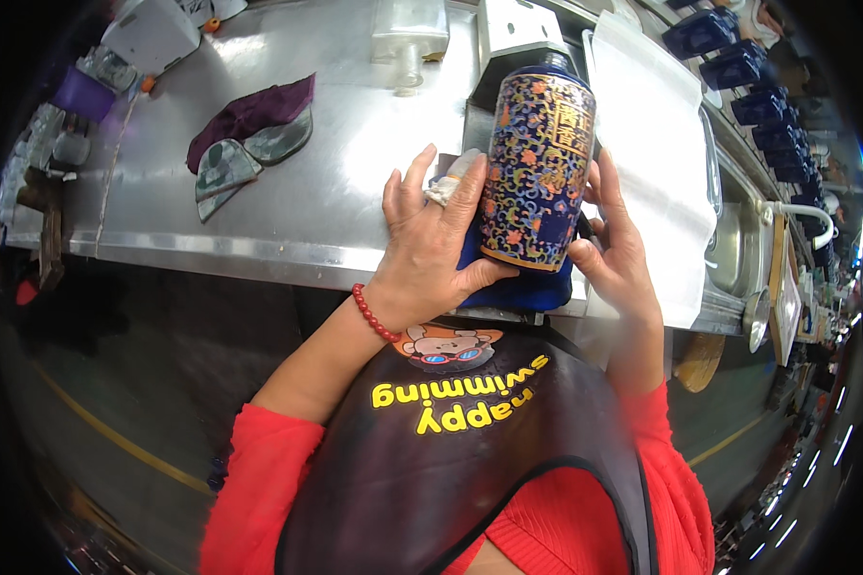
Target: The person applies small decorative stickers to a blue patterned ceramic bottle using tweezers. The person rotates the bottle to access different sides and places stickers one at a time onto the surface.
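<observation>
A dark blue bottle (539,168) with a dense multicoloured floral pattern and a gold-framed label leans slightly at the bench's front edge, its neck pointing away from me. My left hand (427,230) grips its left side, index finger along the wall and thumb at the base, the other fingers spread. A white wrap (443,190) shows at those fingers. On the opposite side my right hand (618,244) holds the bottle, thumb near its lower edge and fingertips partly hidden behind it. Something dark shows between that thumb and fingers. Beneath the bottle lies a blue cloth (523,289).
A purple cloth (254,120) and grey-green pads (228,172) lie on the steel bench (345,125) to the left. A clear bottle (408,48) and a white box (518,27) stand behind. White sheeting (647,153), a sink (729,230) and several blue bottles (767,105) are at right.
</observation>
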Available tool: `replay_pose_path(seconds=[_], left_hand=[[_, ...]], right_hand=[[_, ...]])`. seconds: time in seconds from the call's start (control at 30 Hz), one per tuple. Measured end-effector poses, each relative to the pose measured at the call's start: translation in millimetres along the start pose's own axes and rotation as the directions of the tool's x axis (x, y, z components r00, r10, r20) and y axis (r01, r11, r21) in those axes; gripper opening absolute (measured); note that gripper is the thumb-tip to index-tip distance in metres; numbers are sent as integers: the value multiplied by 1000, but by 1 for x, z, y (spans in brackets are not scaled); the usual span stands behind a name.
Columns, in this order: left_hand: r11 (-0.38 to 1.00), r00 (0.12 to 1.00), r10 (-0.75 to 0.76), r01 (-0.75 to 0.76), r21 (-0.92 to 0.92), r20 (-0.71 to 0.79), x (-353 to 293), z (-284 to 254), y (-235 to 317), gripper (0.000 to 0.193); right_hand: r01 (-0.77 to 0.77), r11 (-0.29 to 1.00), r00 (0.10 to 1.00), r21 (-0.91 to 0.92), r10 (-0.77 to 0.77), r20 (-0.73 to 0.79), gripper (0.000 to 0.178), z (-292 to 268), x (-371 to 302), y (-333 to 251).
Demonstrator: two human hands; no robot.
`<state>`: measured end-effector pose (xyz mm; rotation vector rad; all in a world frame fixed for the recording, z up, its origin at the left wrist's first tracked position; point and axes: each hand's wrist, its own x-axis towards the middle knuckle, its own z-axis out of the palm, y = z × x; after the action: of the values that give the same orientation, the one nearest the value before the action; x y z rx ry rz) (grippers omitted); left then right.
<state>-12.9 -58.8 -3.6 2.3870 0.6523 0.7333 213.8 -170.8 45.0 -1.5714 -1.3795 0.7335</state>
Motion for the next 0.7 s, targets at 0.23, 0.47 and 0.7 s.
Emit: replay_pose_path(seconds=[0.23, 0.47, 0.7], left_hand=[[986, 991, 96, -108, -130, -91, 22, -17, -7, 90], [976, 976, 217, -217, 4, -7, 46, -26, -11, 91], [973, 974, 227, -227, 37, 9, 45, -25, -13, 93]], right_hand=[[61, 996, 998, -71, -59, 28, 105, -2, 0, 4], [222, 970, 973, -95, -214, 83, 97, -4, 5, 13], [230, 973, 971, -17, -228, 72, 100, -5, 7, 18]])
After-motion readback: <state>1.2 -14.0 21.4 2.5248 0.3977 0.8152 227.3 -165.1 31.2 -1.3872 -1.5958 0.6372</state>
